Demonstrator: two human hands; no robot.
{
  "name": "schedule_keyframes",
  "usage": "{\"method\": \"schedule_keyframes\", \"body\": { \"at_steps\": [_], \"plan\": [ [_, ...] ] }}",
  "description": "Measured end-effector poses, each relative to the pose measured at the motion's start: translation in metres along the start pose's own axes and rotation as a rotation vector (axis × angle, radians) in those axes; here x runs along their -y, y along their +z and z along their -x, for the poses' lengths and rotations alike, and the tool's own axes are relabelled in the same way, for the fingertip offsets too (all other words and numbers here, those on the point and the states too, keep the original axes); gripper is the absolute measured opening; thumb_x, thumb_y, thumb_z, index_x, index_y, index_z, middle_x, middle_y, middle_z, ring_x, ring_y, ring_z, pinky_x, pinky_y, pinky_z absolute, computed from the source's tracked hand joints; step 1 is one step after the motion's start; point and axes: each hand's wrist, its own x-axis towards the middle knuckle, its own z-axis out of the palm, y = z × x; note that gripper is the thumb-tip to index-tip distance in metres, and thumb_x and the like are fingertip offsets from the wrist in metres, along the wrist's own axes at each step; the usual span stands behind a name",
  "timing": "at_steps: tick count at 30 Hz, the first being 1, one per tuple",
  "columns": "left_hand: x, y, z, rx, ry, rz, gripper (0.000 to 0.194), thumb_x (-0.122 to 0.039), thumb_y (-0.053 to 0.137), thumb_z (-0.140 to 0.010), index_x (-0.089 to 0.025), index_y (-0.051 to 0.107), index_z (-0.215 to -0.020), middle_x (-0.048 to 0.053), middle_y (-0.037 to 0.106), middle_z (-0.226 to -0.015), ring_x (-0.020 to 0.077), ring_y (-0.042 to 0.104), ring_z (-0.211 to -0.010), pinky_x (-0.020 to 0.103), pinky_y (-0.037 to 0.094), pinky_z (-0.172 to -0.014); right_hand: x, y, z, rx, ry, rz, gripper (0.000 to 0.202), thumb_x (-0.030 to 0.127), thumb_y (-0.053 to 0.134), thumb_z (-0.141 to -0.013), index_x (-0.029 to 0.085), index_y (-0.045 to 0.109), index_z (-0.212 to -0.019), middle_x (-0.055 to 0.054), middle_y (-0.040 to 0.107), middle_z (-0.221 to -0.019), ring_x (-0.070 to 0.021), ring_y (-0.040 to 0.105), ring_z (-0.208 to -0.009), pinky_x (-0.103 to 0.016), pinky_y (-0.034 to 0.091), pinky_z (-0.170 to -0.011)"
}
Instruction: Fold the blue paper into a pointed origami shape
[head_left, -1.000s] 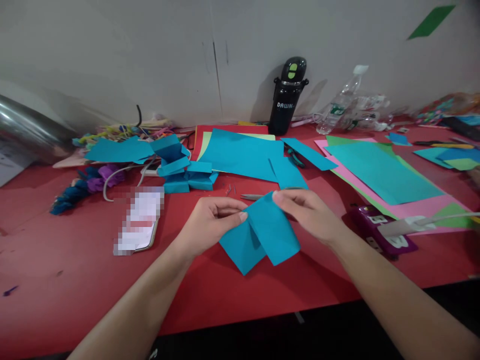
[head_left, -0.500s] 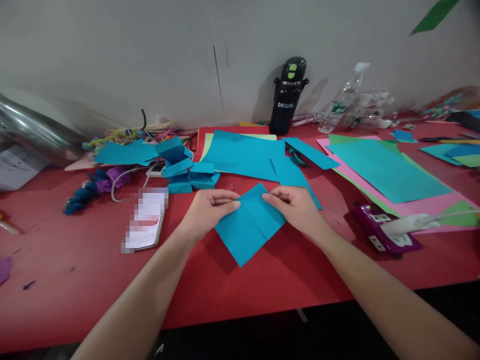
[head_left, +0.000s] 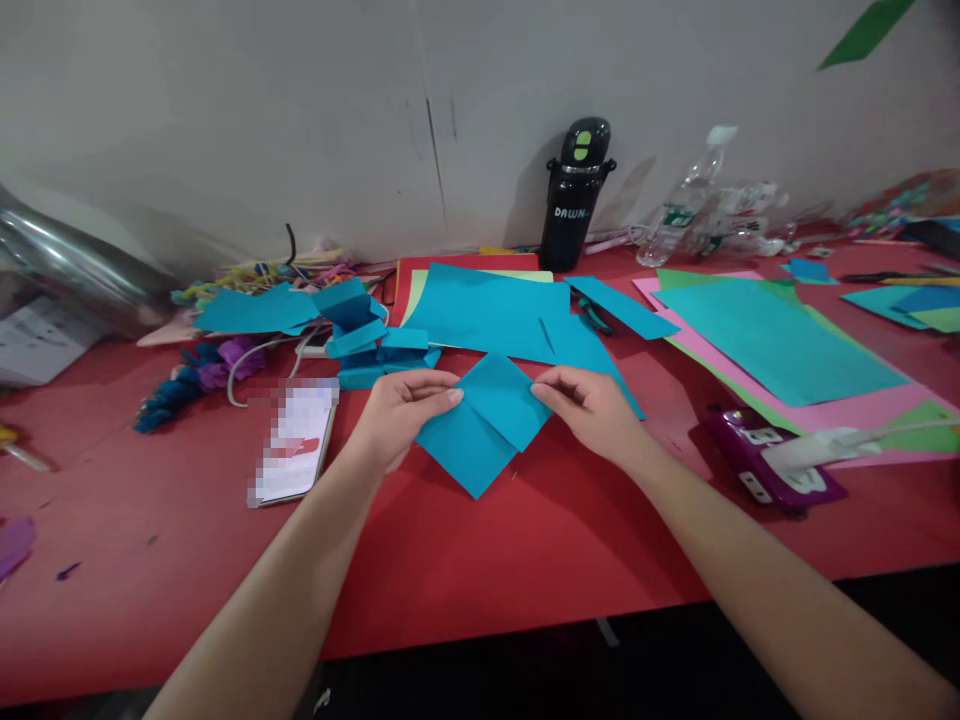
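Observation:
A blue sheet of paper (head_left: 480, 425) is held between my two hands just above the red table, with one corner pointing toward me. Its upper right part overlaps the lower left part along a slanting edge; whether this is a fold or a second sheet I cannot tell. My left hand (head_left: 409, 412) pinches the left side between thumb and fingers. At the right corner, my right hand (head_left: 592, 408) pinches the paper the same way. Folded blue paper pieces (head_left: 371, 340) lie beyond my left hand, and a larger blue sheet (head_left: 487, 310) lies behind the held paper.
A phone (head_left: 300, 445) lies left of my left forearm. To the right are a purple power strip (head_left: 772, 465) with a plug and stacked coloured sheets (head_left: 780, 340). A black bottle (head_left: 574, 205) and a clear plastic bottle (head_left: 675, 220) stand by the wall. The table's front edge (head_left: 525, 632) is near me.
The upper right part of the blue paper has shifted, so a long overlapping edge now shows across it. My left hand has moved slightly left; both hands still pinch the paper.

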Motion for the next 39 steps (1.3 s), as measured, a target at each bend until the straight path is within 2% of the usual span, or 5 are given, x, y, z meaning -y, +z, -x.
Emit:
{"method": "schedule_keyframes", "body": {
  "at_steps": [6, 14, 26, 33, 39],
  "plan": [
    [0.0, -0.006, -0.001, 0.059, -0.007, -0.107, 0.03, -0.035, 0.085, -0.069, -0.018, 0.074, -0.091, 0.004, 0.075, -0.079, 0.0191, 0.069, -0.071, 0.029, 0.053, -0.063, -0.001, -0.002, 0.001, 0.015, -0.041, 0.087, 0.03, 0.047, 0.047, -0.1, 0.021, 0.059, -0.091, -0.004, 0.06, -0.08, -0.0174, 0.05, -0.069, -0.03, 0.039, -0.062],
    [-0.007, -0.009, 0.009, 0.515, -0.079, -0.341, 0.041, -0.038, 0.075, -0.08, -0.019, 0.071, -0.115, 0.007, 0.077, -0.09, 0.0235, 0.071, -0.083, 0.035, 0.055, -0.072, 0.012, -0.011, 0.005, 0.395, -0.075, 0.098, 0.019, 0.033, 0.05, -0.099, 0.021, 0.061, -0.091, -0.003, 0.064, -0.083, -0.0159, 0.055, -0.071, -0.029, 0.042, -0.064],
    [0.005, 0.019, 0.018, 0.196, 0.452, -0.657, 0.023, -0.035, 0.057, -0.094, -0.021, 0.073, -0.087, 0.003, 0.076, -0.086, 0.0186, 0.066, -0.078, 0.028, 0.048, -0.07, 0.027, 0.008, 0.006, 0.328, -0.159, 0.18, 0.021, 0.038, 0.05, -0.1, 0.021, 0.061, -0.094, -0.005, 0.066, -0.091, -0.0175, 0.059, -0.08, -0.03, 0.041, -0.071],
    [0.004, 0.021, 0.017, 0.194, 0.546, -0.769, 0.022, -0.028, 0.05, -0.098, -0.02, 0.069, -0.088, 0.003, 0.073, -0.085, 0.0168, 0.065, -0.077, 0.026, 0.045, -0.068, 0.023, 0.021, 0.007, 0.095, -0.173, 0.184, 0.038, 0.046, 0.058, -0.096, 0.02, 0.054, -0.069, 0.002, 0.052, -0.06, -0.0122, 0.045, -0.055, -0.028, 0.032, -0.056],
    [0.003, 0.004, 0.011, 0.053, 0.545, -0.811, 0.021, -0.026, 0.051, -0.096, -0.021, 0.071, -0.091, 0.004, 0.076, -0.093, 0.0201, 0.069, -0.088, 0.027, 0.049, -0.075, 0.02, 0.013, 0.006, 0.132, -0.089, 0.141, 0.033, 0.047, 0.054, -0.098, 0.02, 0.063, -0.081, 0.001, 0.057, -0.065, -0.0125, 0.045, -0.056, -0.028, 0.033, -0.055]
  ]
}}
